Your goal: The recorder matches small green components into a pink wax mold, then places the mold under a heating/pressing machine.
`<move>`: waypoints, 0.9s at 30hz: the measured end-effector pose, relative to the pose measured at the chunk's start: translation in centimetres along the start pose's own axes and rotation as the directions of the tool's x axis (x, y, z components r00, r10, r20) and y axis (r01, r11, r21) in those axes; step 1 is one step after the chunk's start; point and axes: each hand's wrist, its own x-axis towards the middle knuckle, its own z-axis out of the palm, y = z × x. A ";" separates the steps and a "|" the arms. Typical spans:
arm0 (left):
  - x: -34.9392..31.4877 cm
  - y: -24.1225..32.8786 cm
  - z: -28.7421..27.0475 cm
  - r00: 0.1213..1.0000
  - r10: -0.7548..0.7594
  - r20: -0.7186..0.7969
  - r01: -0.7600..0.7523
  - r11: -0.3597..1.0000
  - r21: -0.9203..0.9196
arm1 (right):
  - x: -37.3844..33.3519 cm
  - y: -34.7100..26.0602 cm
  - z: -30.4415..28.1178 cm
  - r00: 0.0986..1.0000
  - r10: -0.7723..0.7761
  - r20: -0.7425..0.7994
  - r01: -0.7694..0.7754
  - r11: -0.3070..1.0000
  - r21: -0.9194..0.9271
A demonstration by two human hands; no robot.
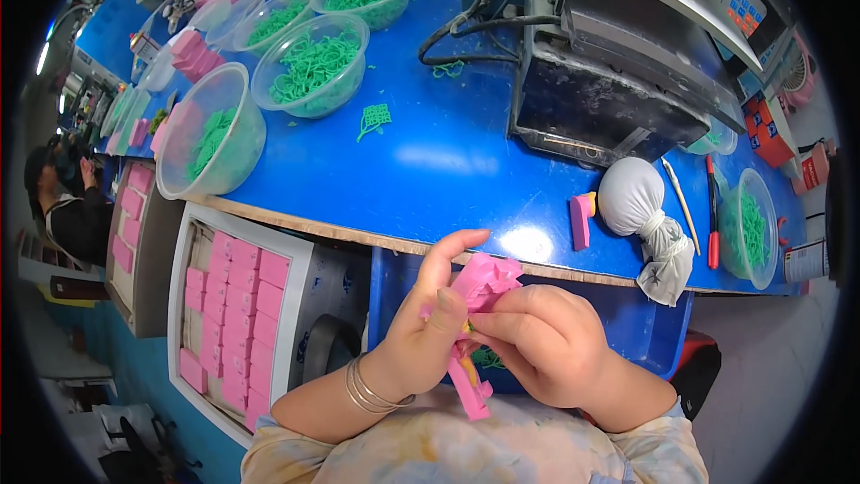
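Observation:
Close to my body, over the table's front edge, my left hand (434, 327) is closed around a pink rubber mould (486, 278) that is spread open. One part of the mould hangs downward below my fingers, with some yellow along it. My right hand (546, 332) presses in from the right, thumb and fingers pinched together against the mould's middle. A small green-yellow bit shows between the two hands, but what the right fingertips grip is hidden. Beneath my hands sits a blue bin (658, 323) with green strands inside.
On the blue table (430, 179) stand clear bowls (313, 67) of green lattice pieces, and one loose green piece (374, 120). To the right are a dark machine (609, 90), a tied white cloth pouch (632, 197), a small pink block (580, 221) and a red pen (713, 224). A crate (296, 287) holds pink blocks.

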 end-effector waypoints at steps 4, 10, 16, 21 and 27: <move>0.1 -0.2 -0.2 1.000 0.000 0.013 0.000 1.000 -0.006 | -0.3 0.1 0.0 1.000 0.018 0.022 -0.018 1.000 0.015; 0.0 0.0 0.0 0.999 0.042 -0.021 -0.041 0.999 0.029 | -0.5 0.1 0.2 0.999 0.029 -0.026 -0.029 0.999 0.018; 0.1 0.4 -0.1 0.999 0.008 -0.034 -0.007 1.000 0.026 | -0.8 0.0 0.2 0.996 0.077 -0.054 -0.074 0.996 0.051; 0.2 0.9 -0.4 0.997 -0.078 0.017 0.080 0.993 -0.086 | -0.9 0.0 0.2 0.989 0.127 -0.075 -0.115 0.984 0.138; 0.1 0.1 -0.3 0.999 0.009 -0.051 -0.010 1.000 -0.015 | -0.7 -0.2 0.2 0.963 0.254 -0.095 -0.239 0.960 0.145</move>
